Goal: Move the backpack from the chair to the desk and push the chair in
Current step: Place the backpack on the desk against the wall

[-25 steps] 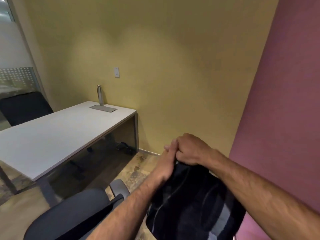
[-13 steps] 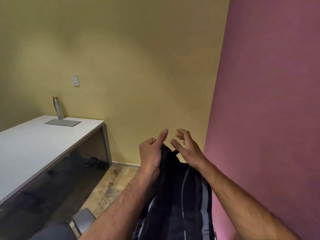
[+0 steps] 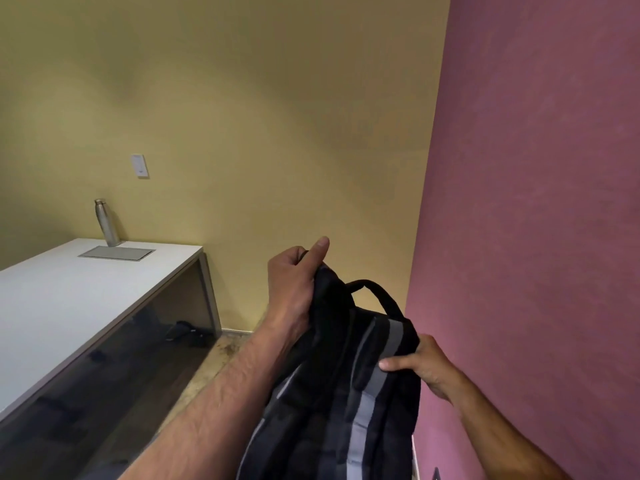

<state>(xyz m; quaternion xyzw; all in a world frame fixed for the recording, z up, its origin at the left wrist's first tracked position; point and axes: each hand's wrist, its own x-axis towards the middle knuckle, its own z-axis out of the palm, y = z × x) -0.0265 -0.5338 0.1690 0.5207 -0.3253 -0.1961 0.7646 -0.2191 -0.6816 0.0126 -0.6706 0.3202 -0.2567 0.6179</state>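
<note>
A black backpack (image 3: 346, 403) with grey stripes hangs in the air in front of me, close to the pink wall. My left hand (image 3: 294, 282) grips its top edge, index finger pointing up. My right hand (image 3: 426, 365) clasps its right side, thumb across a grey stripe. The carry loop (image 3: 377, 292) stands free between the hands. The white desk (image 3: 69, 306) lies to the left, lower than the bag's top. No chair shows in the frame.
A steel bottle (image 3: 104, 221) stands at the desk's far corner beside a grey cable hatch (image 3: 116, 253). The pink wall (image 3: 536, 202) is close on the right, the yellow wall (image 3: 242, 133) ahead. Dark objects (image 3: 183, 332) lie on the floor under the desk.
My right hand let go of the top and dropped to the bag's right side. The left hand closed on the top edge. The chair slid out of view.
</note>
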